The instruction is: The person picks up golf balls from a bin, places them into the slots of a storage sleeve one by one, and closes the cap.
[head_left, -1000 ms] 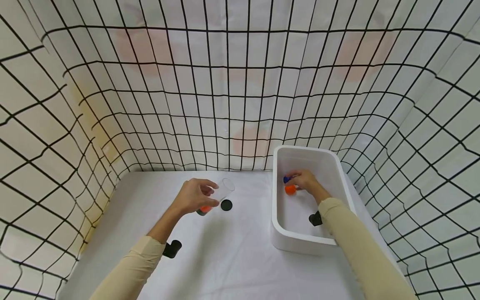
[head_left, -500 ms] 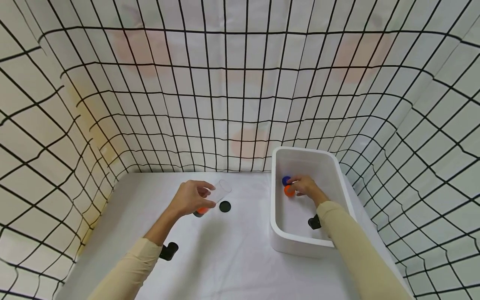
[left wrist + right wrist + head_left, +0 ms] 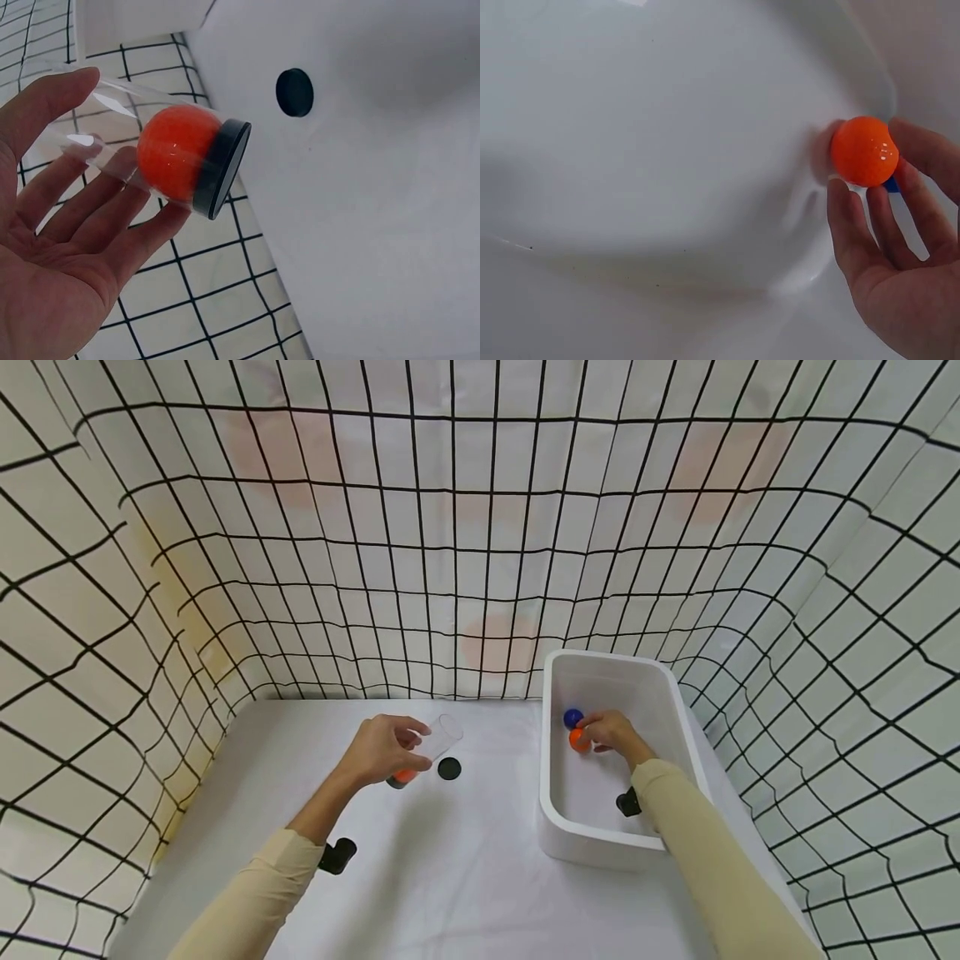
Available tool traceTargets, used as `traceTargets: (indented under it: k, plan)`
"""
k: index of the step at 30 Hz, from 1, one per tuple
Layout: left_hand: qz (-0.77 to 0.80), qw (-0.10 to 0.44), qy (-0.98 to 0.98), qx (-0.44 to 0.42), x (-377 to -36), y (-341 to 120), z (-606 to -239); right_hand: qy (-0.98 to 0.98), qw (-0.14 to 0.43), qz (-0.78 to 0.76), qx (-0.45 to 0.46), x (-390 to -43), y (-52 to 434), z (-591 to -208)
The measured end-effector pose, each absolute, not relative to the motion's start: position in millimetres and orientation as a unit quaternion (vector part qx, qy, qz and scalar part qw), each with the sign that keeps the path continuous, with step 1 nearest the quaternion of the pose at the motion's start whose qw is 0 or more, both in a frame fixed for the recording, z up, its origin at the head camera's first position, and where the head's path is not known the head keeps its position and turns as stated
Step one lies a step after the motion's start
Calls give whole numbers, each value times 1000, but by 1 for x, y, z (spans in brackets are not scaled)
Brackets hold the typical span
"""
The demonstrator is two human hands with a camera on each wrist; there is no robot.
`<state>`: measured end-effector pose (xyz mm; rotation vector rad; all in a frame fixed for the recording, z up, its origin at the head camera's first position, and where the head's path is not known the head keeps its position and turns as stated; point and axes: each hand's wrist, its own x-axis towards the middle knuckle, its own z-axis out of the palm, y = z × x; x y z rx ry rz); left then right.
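Observation:
In the left wrist view my left hand grips a clear plastic tube between thumb and fingers, tilted. An orange ball sits inside the tube against its black end cap; the far end is uncapped. On the table beside it lies a loose black cap. My right hand reaches into the white bin, thumb and fingertips around another orange ball near a rounded corner. A blue ball lies right behind that orange ball, mostly hidden in the right wrist view.
Black grid netting stands before pale walls at the back and both sides. The bin's raised rim surrounds my right hand. Black wrist-camera mounts sit under both wrists. White cloth covers the table.
My right hand has shifted from the blue ball to the orange ball in the bin, leaving the blue one exposed. My left hand holds the tube almost still.

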<state>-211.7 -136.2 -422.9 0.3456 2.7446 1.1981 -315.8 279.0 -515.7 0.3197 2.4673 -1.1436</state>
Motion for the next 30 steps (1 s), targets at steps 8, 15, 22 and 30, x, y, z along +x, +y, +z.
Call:
traceTargets:
  k: [8,15,22,30]
  plan:
    - [394,66,910,113,-213,-137,-420,866,219,-432,126,-316,272,-512]
    - [393,69,910,108,-211,-140,-422,863,227,-433,128,-315,270,-517]
    - [395,75,910,102,-212,-141,-425,866,233,-421,134,-317,268,-520]
    - [388,64,913,107,-214,-143,-428,885,240,-382,113,-320,268,-526]
